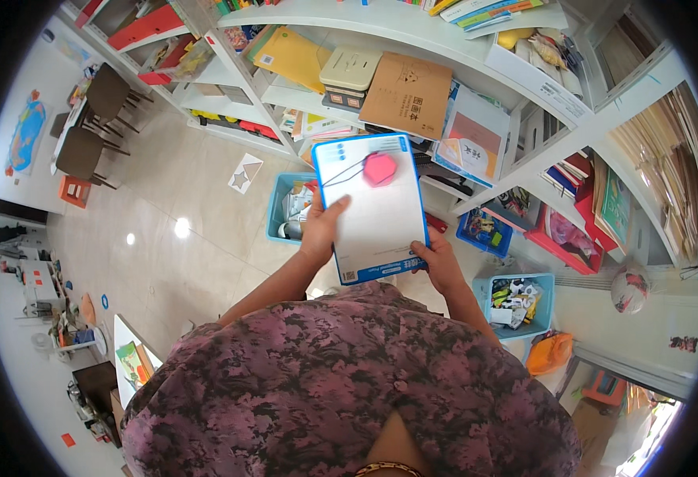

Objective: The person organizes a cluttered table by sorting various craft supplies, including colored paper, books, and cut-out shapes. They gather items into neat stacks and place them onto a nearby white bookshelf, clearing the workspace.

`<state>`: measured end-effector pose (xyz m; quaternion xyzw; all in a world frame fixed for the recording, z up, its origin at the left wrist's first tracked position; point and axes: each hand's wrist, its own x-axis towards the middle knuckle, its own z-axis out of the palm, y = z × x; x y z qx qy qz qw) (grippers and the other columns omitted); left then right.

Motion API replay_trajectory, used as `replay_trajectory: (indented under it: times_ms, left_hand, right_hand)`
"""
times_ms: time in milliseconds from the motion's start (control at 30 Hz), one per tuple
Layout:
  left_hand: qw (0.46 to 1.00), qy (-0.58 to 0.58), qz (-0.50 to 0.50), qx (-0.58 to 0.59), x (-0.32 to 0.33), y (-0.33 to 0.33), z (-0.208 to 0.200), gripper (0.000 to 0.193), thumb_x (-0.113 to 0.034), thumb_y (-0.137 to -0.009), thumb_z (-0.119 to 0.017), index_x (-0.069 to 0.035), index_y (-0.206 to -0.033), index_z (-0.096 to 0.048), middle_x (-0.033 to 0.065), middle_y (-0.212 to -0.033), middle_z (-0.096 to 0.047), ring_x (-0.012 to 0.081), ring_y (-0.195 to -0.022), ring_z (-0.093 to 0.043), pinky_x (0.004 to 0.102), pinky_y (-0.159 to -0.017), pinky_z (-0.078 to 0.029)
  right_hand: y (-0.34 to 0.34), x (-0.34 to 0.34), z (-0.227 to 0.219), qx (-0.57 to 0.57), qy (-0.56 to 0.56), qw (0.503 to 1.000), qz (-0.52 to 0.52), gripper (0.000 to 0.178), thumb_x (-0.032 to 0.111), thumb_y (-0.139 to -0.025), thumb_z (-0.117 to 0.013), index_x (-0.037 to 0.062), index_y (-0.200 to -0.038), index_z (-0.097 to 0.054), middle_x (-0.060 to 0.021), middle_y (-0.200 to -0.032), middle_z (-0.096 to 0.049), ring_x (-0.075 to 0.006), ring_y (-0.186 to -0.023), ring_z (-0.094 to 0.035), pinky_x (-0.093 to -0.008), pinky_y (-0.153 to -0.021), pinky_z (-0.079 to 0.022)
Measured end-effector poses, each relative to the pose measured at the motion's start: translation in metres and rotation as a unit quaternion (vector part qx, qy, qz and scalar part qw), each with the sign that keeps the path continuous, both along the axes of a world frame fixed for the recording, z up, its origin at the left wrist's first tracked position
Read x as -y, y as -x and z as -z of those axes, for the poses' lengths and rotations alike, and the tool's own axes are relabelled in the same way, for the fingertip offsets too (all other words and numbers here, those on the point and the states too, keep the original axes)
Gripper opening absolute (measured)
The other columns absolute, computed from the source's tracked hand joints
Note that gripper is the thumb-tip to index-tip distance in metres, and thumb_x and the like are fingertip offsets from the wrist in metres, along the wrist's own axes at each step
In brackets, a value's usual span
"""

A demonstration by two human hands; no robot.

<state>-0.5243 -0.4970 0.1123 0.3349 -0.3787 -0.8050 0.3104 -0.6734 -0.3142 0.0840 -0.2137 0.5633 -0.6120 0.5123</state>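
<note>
A flat white board with a blue border (373,230) is held up in front of my body, tilted slightly. On its upper part a pink hexagon (380,169) shows, with thin dark lines running to its left; I cannot tell if these are printed or a real cord. My left hand (319,229) grips the board's left edge, thumb across the face. At the lower right corner my right hand (440,262) pinches it, the thumb on top and the other fingers mostly hidden behind.
White shelves (285,97) ahead hold a yellow envelope (289,57), a cream box (350,67) and a brown cardboard folder (409,94). Light-blue bins (276,208) and a dark-blue basket (484,231) stand on the floor. A star-cutout card (245,173) lies left; chairs (109,94) stand farther off.
</note>
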Motion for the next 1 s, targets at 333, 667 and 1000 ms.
replay_trajectory:
  times_ms: [333, 667, 1000]
  left_hand:
    - [0.982, 0.134, -0.131, -0.015, -0.013, 0.029, -0.001, 0.033, -0.003, -0.086, -0.055, -0.003, -0.117, -0.044, 0.0077, -0.108, -0.056, 0.0135, -0.095, -0.053, 0.0275, -0.082, -0.043]
    - [0.996, 0.079, -0.049, -0.008, -0.017, 0.043, 0.003, 0.041, -0.004, -0.084, -0.056, -0.006, -0.121, -0.04, 0.0108, -0.111, -0.055, 0.0174, -0.096, -0.055, 0.0298, -0.081, -0.046]
    - [0.994, 0.098, 0.018, 0.051, -0.03, 0.049, 0.019, 0.046, 0.001, -0.081, -0.054, -0.003, -0.124, -0.036, 0.012, -0.108, -0.056, 0.0197, -0.092, -0.058, 0.0303, -0.077, -0.048]
  right_hand:
    - [0.029, 0.011, -0.021, -0.111, 0.003, 0.994, -0.02, 0.028, 0.015, -0.087, -0.054, 0.0039, -0.112, -0.051, -0.0014, -0.081, -0.055, -0.0086, -0.064, -0.052, -0.0236, -0.05, -0.043]
    - [0.056, -0.009, 0.006, -0.228, 0.08, 0.969, -0.056, 0.03, 0.012, -0.088, -0.052, 0.0043, -0.117, -0.049, -0.0049, -0.09, -0.056, -0.009, -0.063, -0.053, -0.023, -0.05, -0.044]
    - [0.036, -0.035, -0.002, -0.058, -0.041, 0.996, -0.054, 0.041, 0.008, -0.088, -0.049, 0.0056, -0.127, -0.039, -0.0053, -0.086, -0.055, -0.0114, -0.067, -0.055, -0.0246, -0.05, -0.046]
